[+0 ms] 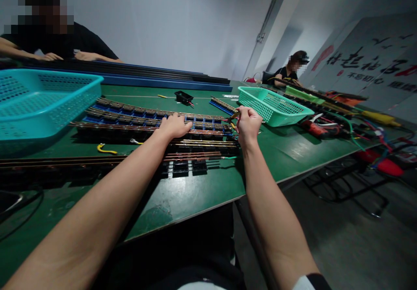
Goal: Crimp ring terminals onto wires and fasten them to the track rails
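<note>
My left hand (176, 126) lies over the long copper-coloured rods (130, 115) set in blue and black holders, its thumb apart from the fingers. At the right end of these strips, my right hand (249, 124) is closed. A dark, narrow piece with a brassy tint (233, 116) sticks out of its fist toward the rod ends; its kind is too small to tell. Red and yellow bits, perhaps wire ends, show just below it. Nearer me is another black strip with copper rods (195, 156), a green wire (230, 157) at its end.
A turquoise basket (78, 101) stands left, a green basket (276, 118) right. A small black box (184, 97), a short blue strip (221, 106) and a yellow wire piece (107, 149) lie on the green table (202, 190). Red-handled tools (321, 127) lie right. Two people sit beyond.
</note>
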Available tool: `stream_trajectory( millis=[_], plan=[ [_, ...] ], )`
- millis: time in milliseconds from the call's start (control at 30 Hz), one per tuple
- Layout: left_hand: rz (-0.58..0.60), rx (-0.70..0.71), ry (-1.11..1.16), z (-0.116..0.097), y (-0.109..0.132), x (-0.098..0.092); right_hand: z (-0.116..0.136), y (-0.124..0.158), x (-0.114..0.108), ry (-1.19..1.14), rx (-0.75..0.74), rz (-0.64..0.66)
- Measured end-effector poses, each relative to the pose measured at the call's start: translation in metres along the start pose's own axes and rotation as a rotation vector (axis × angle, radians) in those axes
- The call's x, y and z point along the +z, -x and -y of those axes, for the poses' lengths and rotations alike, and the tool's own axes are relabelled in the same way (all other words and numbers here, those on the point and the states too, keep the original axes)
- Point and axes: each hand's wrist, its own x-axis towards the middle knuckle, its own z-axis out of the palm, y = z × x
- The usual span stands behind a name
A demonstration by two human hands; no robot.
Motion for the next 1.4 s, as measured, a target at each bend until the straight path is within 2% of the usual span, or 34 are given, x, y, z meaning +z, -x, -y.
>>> stream_trajectory(
  millis=[167, 333, 500, 633, 767, 933, 1067, 1200, 1300, 1400],
  plan=[
    [0.012, -0.010, -0.007, 0.001, -0.002, 0.001, -0.010, 0.002, 0.004, 0.148, 0.001, 0.025],
    [0.013, -0.002, -0.011, 0.002, -0.005, 0.002, -0.018, 0.000, 0.004, 0.247, -0.009, -0.078],
    [0.009, -0.003, -0.007, 0.002, -0.005, 0.003, -0.016, 0.001, 0.003, 0.303, 0.047, -0.125],
    [0.007, 0.008, 0.002, 0.002, -0.004, 0.003, -0.010, 0.006, 0.002, 0.407, -0.031, -0.110],
    [0.009, -0.003, -0.001, 0.002, -0.004, 0.003, -0.005, 0.011, 0.002, 0.477, -0.143, -0.013],
    [-0.014, 0.008, -0.003, 0.002, -0.006, 0.005, -0.009, 0.017, 0.007, 0.535, -0.369, 0.219],
    [-0.020, -0.002, -0.012, 0.002, -0.006, 0.006, -0.013, 0.018, 0.007, 0.594, -0.449, 0.301],
    [-0.026, 0.004, -0.011, 0.002, -0.006, 0.006, -0.014, 0.018, 0.008, 0.651, -0.513, 0.444],
    [-0.030, 0.006, -0.007, 0.002, -0.005, 0.006, -0.014, 0.020, 0.009, 0.669, -0.510, 0.471],
    [-0.026, 0.007, -0.007, 0.002, -0.005, 0.005, -0.013, 0.020, 0.009, 0.664, -0.476, 0.418]
  ],
)
